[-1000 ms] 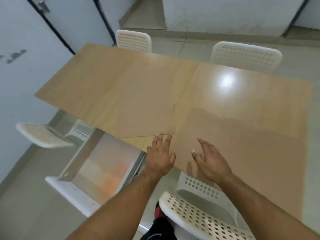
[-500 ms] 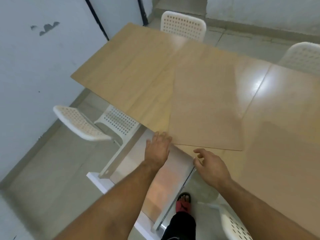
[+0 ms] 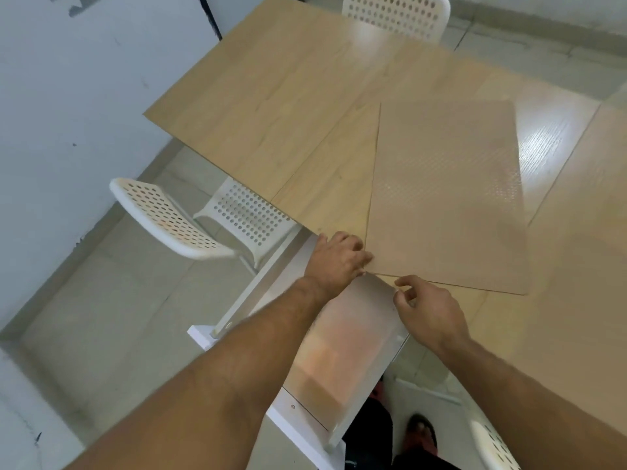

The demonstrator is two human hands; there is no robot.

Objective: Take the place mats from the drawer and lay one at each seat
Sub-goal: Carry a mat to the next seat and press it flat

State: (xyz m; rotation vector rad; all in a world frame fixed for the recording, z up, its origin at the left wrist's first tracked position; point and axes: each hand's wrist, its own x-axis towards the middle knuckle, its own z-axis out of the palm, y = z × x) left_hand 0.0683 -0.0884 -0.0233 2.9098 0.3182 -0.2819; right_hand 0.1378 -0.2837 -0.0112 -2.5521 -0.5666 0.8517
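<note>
Moved: the left hand [image 3: 339, 259], which lay flat at the corner of the place mat [image 3: 448, 198] half a second ago, now has its fingers bent over that corner; the right hand [image 3: 431, 313] has come closer to the mat's near edge.
Left hand: knuckles up, fingers [image 3: 359, 247] curled together onto the mat's near-left corner and gripping it at the edge of the surface [image 3: 271, 96].
Right hand: fingers loosely curled, with forefinger and thumb tips close together right at the mat's near edge; whether they pinch the mat cannot be told.
Place mat: tan, with a fine dotted texture, lying flat on the near part of the wooden surface and turned at a slant, its near-left corner reaching the surface's edge above the drawer [image 3: 339, 347].
Drawer: white, pulled out from under the surface towards the person, below both forearms; its bottom shows a pale orange sheen.
Chairs: one white perforated chair [image 3: 169, 222] stands left of the drawer, another [image 3: 397, 15] at the far side of the surface, and part of a third [image 3: 492, 446] at the near right.
Floor: a foot in a sandal [image 3: 420, 432] stands beside the drawer's near end.
</note>
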